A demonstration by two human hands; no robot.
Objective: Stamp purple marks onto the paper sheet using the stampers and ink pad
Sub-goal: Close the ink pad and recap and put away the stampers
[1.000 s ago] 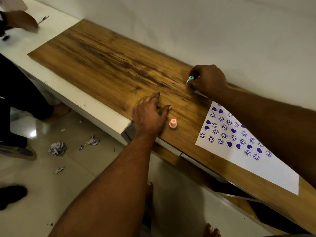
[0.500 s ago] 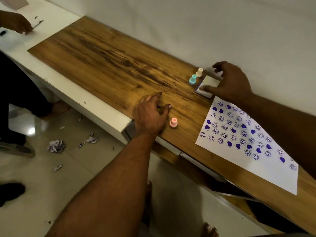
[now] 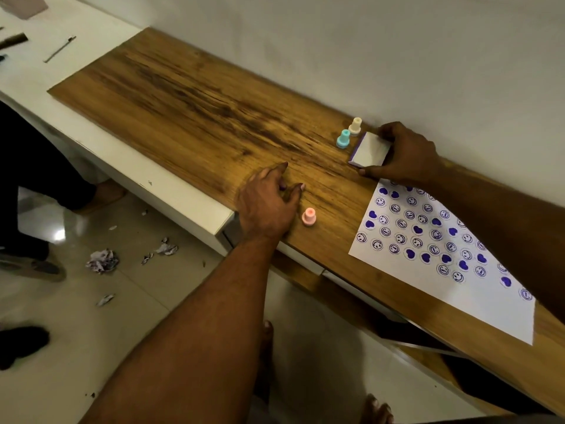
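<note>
A white paper sheet with many purple smiley and heart stamps lies on the wooden tabletop at the right. My right hand grips the closed ink pad, white-lidded with a purple edge, just beyond the sheet's far corner. A teal stamper and a cream stamper stand upright to the left of the pad. My left hand rests flat on the table near the front edge, fingers spread. A pink stamper stands right beside that hand, apart from its thumb.
A white wall runs close behind the table. A white counter adjoins the table on the left, with a pen-like item on it. Crumpled paper scraps lie on the tiled floor, where another person's legs and feet stand.
My right hand let go of the teal stamper, which stands beside the cream one, then moved right and closed on the ink pad. My left hand stayed put.
</note>
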